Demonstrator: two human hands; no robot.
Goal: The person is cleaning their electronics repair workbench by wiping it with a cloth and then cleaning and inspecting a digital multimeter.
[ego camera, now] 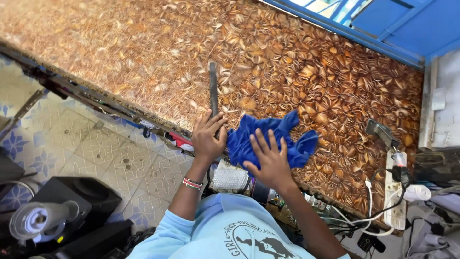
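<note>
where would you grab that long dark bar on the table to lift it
Probably by the near end, coming from the table's front edge: the dark bar lies flat, pointing away, and the left hand already rests there. The right hand presses the blue cloth beside it.

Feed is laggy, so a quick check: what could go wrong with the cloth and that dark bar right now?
The dark bar lies near the table edge under the left hand; a push might slide it off. The blue cloth under the right hand could sweep toward the power strip and its cables.
</note>
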